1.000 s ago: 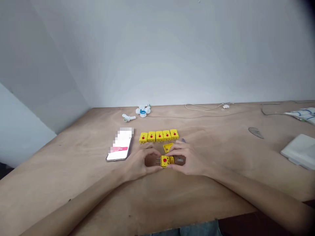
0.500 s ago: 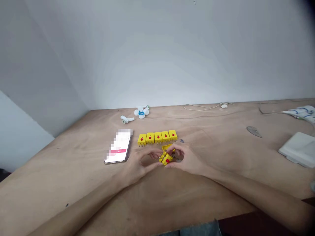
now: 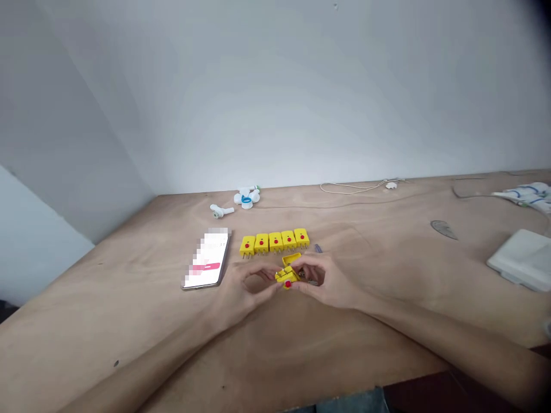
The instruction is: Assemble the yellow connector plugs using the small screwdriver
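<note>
Between both hands is a yellow plug piece (image 3: 286,275) with a red spot and metal parts on it. My left hand (image 3: 245,289) pinches its left side with thumb and fingertips. On the right side, my right hand (image 3: 329,281) grips the same piece. Just behind it lies a yellow cover (image 3: 291,258), partly hidden by the fingers. Several yellow plugs (image 3: 275,241) with red spots stand side by side in a row further back, pins toward me. Small metal parts (image 3: 310,280) show beneath my right hand, too small to make out.
A phone (image 3: 207,258) with a lit screen lies left of the hands. White fittings (image 3: 247,198) and a thin cord (image 3: 353,188) are near the wall. At the right are a white case (image 3: 522,259) and bundled white-and-blue cables (image 3: 527,195).
The held yellow piece has been turned and tilted, so its red spot now faces lower, toward me. Both hands still hold it.
</note>
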The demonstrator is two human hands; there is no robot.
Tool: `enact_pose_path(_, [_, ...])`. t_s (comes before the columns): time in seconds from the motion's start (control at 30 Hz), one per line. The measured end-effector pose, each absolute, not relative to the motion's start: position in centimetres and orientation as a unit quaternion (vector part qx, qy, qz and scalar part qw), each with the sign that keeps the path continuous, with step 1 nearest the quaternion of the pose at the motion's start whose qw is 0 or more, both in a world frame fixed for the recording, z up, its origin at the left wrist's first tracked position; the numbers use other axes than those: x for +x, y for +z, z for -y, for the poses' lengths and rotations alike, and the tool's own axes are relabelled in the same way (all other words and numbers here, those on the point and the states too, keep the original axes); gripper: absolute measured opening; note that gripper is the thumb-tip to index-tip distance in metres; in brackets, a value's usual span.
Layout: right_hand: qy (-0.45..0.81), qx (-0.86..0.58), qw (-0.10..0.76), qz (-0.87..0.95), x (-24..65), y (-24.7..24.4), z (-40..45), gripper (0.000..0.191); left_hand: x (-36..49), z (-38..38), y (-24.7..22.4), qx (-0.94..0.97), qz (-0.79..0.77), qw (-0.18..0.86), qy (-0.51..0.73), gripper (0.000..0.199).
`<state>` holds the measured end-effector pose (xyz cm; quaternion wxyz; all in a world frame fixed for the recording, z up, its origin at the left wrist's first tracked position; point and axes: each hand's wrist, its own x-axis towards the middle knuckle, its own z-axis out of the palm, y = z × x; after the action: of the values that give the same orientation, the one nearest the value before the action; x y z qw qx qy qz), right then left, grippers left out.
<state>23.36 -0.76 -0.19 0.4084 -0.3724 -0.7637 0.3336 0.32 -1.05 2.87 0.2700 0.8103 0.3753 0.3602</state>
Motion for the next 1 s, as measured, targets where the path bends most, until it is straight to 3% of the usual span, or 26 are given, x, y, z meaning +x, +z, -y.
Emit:
enact_pose_path(0.23, [0.346, -0.365, 0.430, 0.750, 23.4, 0.3, 0.9, 0.012, 0.4, 1.2, 3.1, 0.799, -0.371, 0.290, 0.374, 0.011])
enact_pose_path(0.4, [0.334, -0.397, 0.420, 0.744, 23.2, -0.1, 0.9, 0.020, 0.7, 1.2, 3.4, 0.752, -0.426, 0.366, 0.344, 0.020])
enact_pose_path(0.53, [0.265, -0.394, 0.462, 0.749, 23.6, -0.1, 0.6, 0.024, 0.3, 0.7, 3.1, 0.726, -0.479, 0.400, 0.291, 0.029])
enact_pose_path(0.83, [0.272, -0.416, 0.516, 0.698, 24.5, 0.1, -0.6, 0.022, -0.8, 0.1, 2.8, 0.805, -0.531, 0.167, 0.205, 0.047])
enact_pose_path(1.0, [0.272, -0.420, 0.490, 0.713, 24.6, -0.1, -0.7, 0.023, -0.8, 0.2, 3.0, 0.851, -0.476, 0.130, 0.180, 0.042])
